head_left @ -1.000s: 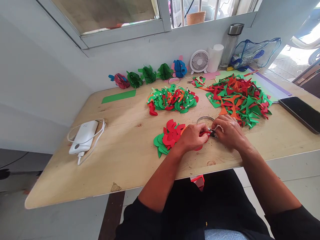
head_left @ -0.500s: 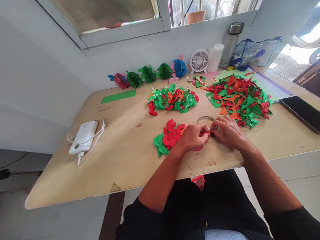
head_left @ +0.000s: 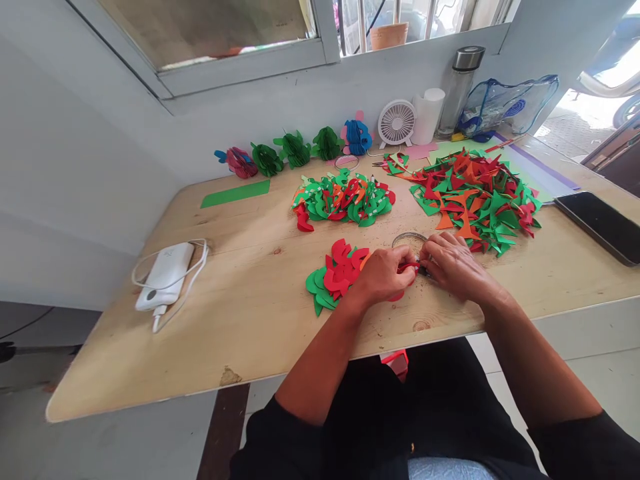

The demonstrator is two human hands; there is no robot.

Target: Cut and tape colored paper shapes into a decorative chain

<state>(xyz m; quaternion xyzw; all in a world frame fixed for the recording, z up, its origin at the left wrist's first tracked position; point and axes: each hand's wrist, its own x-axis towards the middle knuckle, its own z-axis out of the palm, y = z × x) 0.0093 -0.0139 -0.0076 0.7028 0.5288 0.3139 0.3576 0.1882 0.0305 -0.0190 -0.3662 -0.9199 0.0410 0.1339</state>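
My left hand (head_left: 387, 272) is closed on a small red paper piece (head_left: 408, 267) near the table's front edge. Close against it, my right hand (head_left: 453, 267) is closed on a small dark object whose shape is mostly hidden by the fingers. A thin ring (head_left: 407, 237) lies just behind both hands. Left of my left hand is a pile of cut red and green paper shapes (head_left: 342, 270). Behind the hands sits a heap of green, red and orange curled pieces (head_left: 345, 199). To the right rises a larger heap of paper scraps (head_left: 477, 200).
Folded paper figures (head_left: 295, 149), a white fan (head_left: 397, 123), a white cylinder (head_left: 428, 115), a glass bottle (head_left: 459, 90) and a clear bag (head_left: 510, 105) line the wall. A phone (head_left: 603, 225) lies at the right, a white power bank with cable (head_left: 166, 277) at the left.
The whole view has shifted slightly. Both hands keep nearly the same place and grip, with only small finger movement.
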